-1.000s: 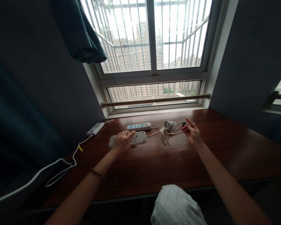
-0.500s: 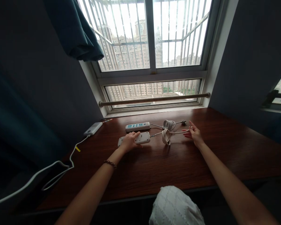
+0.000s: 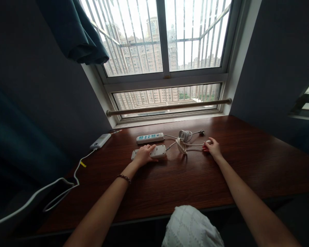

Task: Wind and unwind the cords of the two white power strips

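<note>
Now your left hand point(image 3: 144, 155) lies across the near power strip point(image 3: 159, 151), fingers wrapped over its top, holding it on the desk point(image 3: 195, 181). Its cord runs right into a knotted coil point(image 3: 181, 145). Your right hand point(image 3: 213, 148) sits palm-down on the cord's far end, just past the coil; whether the fingers pinch it, I can't tell. Behind, a second strip point(image 3: 149, 138) with blue sockets lies parallel, with a power bank point(image 3: 100, 141) off left.

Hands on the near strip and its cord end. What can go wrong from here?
Pulling apart may tighten the knotted cord bundle between the left hand on the near power strip and the right hand. The far strip's coil lies right beside that bundle and could snag or be dragged along.
</note>
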{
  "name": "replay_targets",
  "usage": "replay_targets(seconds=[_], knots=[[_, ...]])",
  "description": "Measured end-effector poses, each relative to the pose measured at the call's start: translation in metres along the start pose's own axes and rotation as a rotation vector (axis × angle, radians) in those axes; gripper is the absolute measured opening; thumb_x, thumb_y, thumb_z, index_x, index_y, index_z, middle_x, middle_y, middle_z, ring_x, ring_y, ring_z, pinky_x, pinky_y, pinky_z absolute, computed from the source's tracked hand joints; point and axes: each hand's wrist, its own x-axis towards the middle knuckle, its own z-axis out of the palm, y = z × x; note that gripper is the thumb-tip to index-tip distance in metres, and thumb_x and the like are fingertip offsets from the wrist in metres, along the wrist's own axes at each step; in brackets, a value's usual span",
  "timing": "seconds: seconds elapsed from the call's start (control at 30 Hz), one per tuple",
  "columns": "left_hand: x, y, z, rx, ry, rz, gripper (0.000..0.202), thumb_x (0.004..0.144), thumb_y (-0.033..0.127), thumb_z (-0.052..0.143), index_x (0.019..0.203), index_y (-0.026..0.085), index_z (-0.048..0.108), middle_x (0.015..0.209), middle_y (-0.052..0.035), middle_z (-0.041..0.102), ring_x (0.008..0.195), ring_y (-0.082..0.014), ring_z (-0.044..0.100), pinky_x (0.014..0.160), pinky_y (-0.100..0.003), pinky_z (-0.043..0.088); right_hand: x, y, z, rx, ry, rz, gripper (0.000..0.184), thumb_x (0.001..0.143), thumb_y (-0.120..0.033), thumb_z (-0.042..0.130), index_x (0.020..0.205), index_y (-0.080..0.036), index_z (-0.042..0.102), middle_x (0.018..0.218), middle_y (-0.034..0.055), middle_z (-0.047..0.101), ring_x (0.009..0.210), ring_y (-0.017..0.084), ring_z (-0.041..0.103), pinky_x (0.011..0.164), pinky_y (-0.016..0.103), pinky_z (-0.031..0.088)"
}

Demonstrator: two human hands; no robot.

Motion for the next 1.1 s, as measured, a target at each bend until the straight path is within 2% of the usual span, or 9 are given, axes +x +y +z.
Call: replay_targets(seconds=[0.13,0.23,0.37,0.53,0.77,1.1], knots=[[0.003,-0.002,0.002,-0.003,-0.032,0.017,0.089,0.060,0.067,0.062,0.134,0.024,0.037,0.111,-0.0085,0.054,0.098,-0.0255,0.052,0.088,-0.034,0.037,0.002,0.005,0.002,-0.087,0.015,-0.035,0.060,0.072,-0.028,0.063,0.125,-0.006,0.045,0.056,0.0026,0.061,0.045,0.017,0.059,0.038,0.024,0.048],[0.007,-0.003,0.003,-0.016,-0.077,0.032,0.088,0.058,0.065,0.065,0.131,0.023,0.040,0.112,-0.0089,0.054,0.099,-0.0257,0.052,0.087,-0.032,0.038,0.003,0.007,0.001,-0.159,0.025,-0.064,0.058,0.072,-0.031,0.063,0.122,-0.007,0.048,0.056,0.0025,0.061,0.043,0.015,0.056,0.035,0.022,0.044],[0.013,-0.004,0.002,-0.037,-0.138,0.035,0.078,0.059,0.065,0.064,0.124,0.026,0.046,0.113,-0.0075,0.052,0.098,-0.0246,0.054,0.083,-0.029,0.039,0.004,0.008,0.000,-0.233,0.032,-0.092,0.058,0.072,-0.034,0.062,0.122,-0.007,0.049,0.055,0.0024,0.061,0.041,0.014,0.054,0.035,0.021,0.041],[0.016,-0.004,0.001,-0.047,-0.183,0.020,0.077,0.058,0.067,0.063,0.123,0.028,0.046,0.111,-0.0067,0.052,0.094,-0.0237,0.055,0.079,-0.028,0.040,0.004,0.008,0.000,-0.285,0.027,-0.111,0.060,0.073,-0.038,0.060,0.123,-0.008,0.049,0.056,0.0026,0.061,0.040,0.014,0.052,0.035,0.021,0.040],[0.018,-0.003,0.004,-0.036,-0.203,0.034,0.078,0.058,0.063,0.065,0.125,0.027,0.045,0.112,-0.0077,0.051,0.097,-0.0243,0.054,0.082,-0.029,0.040,0.001,0.005,0.001,-0.316,0.029,-0.121,0.062,0.073,-0.040,0.059,0.125,-0.008,0.047,0.055,0.0017,0.061,0.040,0.012,0.050,0.036,0.021,0.039],[0.016,0.000,0.000,0.025,-0.240,0.072,0.089,0.061,0.061,0.065,0.136,0.023,0.035,0.118,-0.0112,0.052,0.105,-0.0261,0.052,0.089,-0.032,0.037,0.000,0.006,0.002,-0.324,0.046,-0.151,0.062,0.077,-0.044,0.054,0.128,-0.010,0.048,0.051,0.0011,0.060,0.039,0.013,0.050,0.042,0.022,0.042]])
